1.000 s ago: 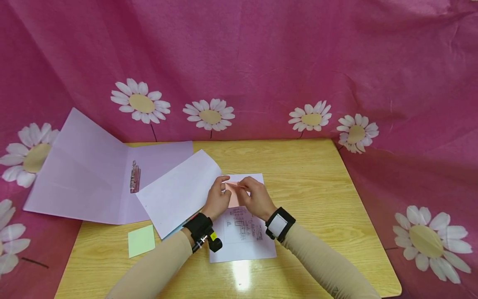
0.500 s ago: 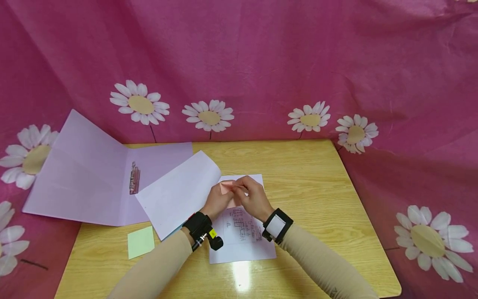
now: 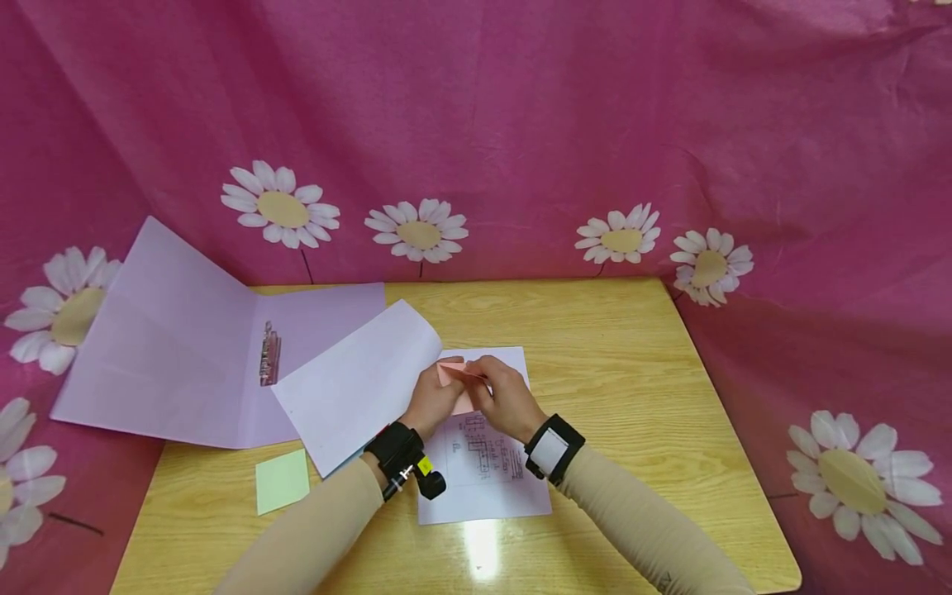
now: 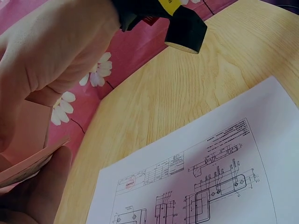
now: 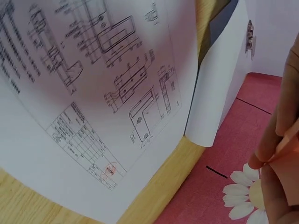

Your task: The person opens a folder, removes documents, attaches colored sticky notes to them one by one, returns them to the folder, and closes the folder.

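Observation:
A small square block of salmon-pink sticky notes (image 3: 464,404) is between both hands, over the top of a printed technical drawing (image 3: 483,487). My left hand (image 3: 433,400) holds its left side, thumb across the front. My right hand (image 3: 510,402) pinches its upper right part, where an edge stands away from the rest. Up close in the left wrist view, a pink edge (image 4: 35,161) juts out beside the fingers (image 4: 51,182) of the right hand. In the right wrist view, pink paper (image 5: 287,163) shows at the fingertips. Much of it is hidden by the hands.
An open lilac ring binder (image 3: 186,355) stands at the left, its metal clip (image 3: 269,355) exposed. A curled white sheet (image 3: 357,380) overlaps it. One green sticky note (image 3: 282,482) lies on the wooden table (image 3: 610,355). A pink daisy-print curtain (image 3: 521,124) hangs behind.
My left hand has closed in from spread fingers to a grip on the pink notes, its thumb now on their front. The right hand keeps pinching them, shifting slightly. Binder and papers stay put.

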A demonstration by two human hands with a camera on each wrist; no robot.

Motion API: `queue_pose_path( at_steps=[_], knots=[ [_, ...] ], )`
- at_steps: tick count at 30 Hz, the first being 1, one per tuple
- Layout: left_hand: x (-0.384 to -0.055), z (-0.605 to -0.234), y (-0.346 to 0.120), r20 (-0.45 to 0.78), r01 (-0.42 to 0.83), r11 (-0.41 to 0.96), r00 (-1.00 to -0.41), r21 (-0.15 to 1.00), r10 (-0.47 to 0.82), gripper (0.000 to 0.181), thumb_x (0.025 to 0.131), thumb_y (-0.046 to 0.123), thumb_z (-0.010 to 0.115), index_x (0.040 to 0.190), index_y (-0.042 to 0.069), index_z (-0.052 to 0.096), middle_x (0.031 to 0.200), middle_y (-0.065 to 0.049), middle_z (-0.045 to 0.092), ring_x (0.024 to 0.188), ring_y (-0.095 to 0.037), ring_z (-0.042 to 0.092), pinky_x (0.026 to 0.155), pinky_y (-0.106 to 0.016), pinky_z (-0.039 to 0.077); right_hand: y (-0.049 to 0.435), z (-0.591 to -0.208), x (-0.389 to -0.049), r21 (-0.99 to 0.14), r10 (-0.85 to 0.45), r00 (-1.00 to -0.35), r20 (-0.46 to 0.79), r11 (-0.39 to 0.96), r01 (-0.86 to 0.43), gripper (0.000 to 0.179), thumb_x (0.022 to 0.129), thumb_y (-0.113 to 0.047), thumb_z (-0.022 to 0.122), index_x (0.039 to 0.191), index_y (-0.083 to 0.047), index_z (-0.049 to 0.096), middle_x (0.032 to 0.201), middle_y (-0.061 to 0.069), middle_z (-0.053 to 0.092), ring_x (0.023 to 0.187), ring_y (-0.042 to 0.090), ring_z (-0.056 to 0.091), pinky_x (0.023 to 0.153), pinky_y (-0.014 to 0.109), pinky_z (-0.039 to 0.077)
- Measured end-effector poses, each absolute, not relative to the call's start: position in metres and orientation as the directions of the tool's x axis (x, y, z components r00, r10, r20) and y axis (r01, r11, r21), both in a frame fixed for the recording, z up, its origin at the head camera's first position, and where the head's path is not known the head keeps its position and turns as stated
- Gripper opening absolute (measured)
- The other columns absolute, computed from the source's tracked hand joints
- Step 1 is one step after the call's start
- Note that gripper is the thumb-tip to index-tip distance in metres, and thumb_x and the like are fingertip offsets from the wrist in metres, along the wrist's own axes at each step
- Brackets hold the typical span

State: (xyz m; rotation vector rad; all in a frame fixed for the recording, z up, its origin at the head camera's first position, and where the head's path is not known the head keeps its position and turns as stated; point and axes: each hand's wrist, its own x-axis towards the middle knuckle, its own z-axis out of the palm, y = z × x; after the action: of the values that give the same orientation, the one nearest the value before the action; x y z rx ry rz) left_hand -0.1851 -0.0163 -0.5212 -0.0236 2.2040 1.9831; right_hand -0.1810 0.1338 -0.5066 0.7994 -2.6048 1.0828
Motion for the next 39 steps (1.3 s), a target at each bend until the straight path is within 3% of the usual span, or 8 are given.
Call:
queue_pose_path(
  at_steps=[9, 16, 20, 24, 31, 39],
  knots=[
    [-0.186, -0.523, -0.018, -0.15, -0.133, 0.14, -0.982, 0.981, 0.115, 0.037, 0.089, 0.004, 0.055, 0.125, -0.002, 0.06, 0.121, -0.015, 0.063, 0.105, -0.022, 0.06, 0.089, -0.033, 0.048, 0.134, -0.501, -0.181, -0.662, -0.379, -0.885, 0.272, 0.593, -0.458, 0.017, 0.092, -0.001, 0.057, 0.104, -0.009, 0.065, 0.094, 0.001, 0.064, 0.09, 0.014, 0.061, 0.077, 0.032, 0.051],
    [-0.185, -0.522, -0.021, -0.121, -0.105, 0.137, -0.985, 0.985, 0.121, 0.035, 0.088, 0.001, 0.053, 0.121, 0.001, 0.063, 0.125, -0.012, 0.062, 0.115, -0.022, 0.056, 0.096, -0.036, 0.044, 0.135, -0.502, -0.183, -0.711, -0.355, -0.903, 0.243, 0.568, -0.414, 0.011, 0.093, -0.004, 0.057, 0.101, -0.01, 0.062, 0.097, 0.002, 0.065, 0.092, 0.013, 0.061, 0.077, 0.032, 0.051],
    [-0.186, -0.524, -0.022, -0.116, -0.1, 0.131, -0.986, 0.986, 0.122, 0.033, 0.086, -0.001, 0.052, 0.115, 0.003, 0.067, 0.117, -0.01, 0.066, 0.109, -0.019, 0.058, 0.092, -0.033, 0.045, 0.136, -0.504, -0.185, -0.727, -0.341, -0.902, 0.265, 0.544, -0.419, 0.012, 0.092, -0.001, 0.057, 0.099, -0.008, 0.062, 0.095, 0.002, 0.064, 0.09, 0.013, 0.06, 0.075, 0.032, 0.051],
    [-0.186, -0.525, -0.025, -0.115, -0.101, 0.138, -0.989, 0.985, 0.098, 0.028, 0.084, -0.001, 0.052, 0.106, 0.002, 0.07, 0.109, -0.009, 0.068, 0.099, -0.017, 0.06, 0.084, -0.028, 0.046, 0.137, -0.505, -0.186, -0.73, -0.333, -0.894, 0.3, 0.523, -0.439, 0.005, 0.094, -0.004, 0.056, 0.096, -0.006, 0.06, 0.088, 0.001, 0.061, 0.074, 0.012, 0.053, 0.063, 0.029, 0.046],
    [-0.18, -0.53, -0.039, -0.201, -0.188, 0.156, -0.977, 0.97, 0.074, 0.039, 0.086, 0.003, 0.054, 0.124, 0.003, 0.061, 0.108, -0.012, 0.069, 0.094, -0.02, 0.064, 0.08, -0.029, 0.046, 0.141, -0.507, -0.189, -0.726, -0.258, -0.901, 0.35, 0.533, -0.434, 0.009, 0.093, -0.009, 0.06, 0.085, -0.008, 0.056, 0.073, 0.0, 0.052, 0.061, 0.011, 0.044, 0.052, 0.026, 0.037],
    [-0.156, -0.535, -0.099, -0.281, -0.276, 0.077, -0.957, 0.958, 0.074, 0.041, 0.089, -0.001, 0.051, 0.13, 0.0, 0.054, 0.114, -0.019, 0.065, 0.097, -0.023, 0.065, 0.079, -0.027, 0.05, 0.147, -0.507, -0.188, -0.751, -0.233, -0.928, 0.289, 0.546, -0.371, 0.007, 0.088, -0.008, 0.064, 0.087, -0.008, 0.058, 0.079, 0.003, 0.057, 0.064, 0.015, 0.047, 0.051, 0.027, 0.037]
  ],
)
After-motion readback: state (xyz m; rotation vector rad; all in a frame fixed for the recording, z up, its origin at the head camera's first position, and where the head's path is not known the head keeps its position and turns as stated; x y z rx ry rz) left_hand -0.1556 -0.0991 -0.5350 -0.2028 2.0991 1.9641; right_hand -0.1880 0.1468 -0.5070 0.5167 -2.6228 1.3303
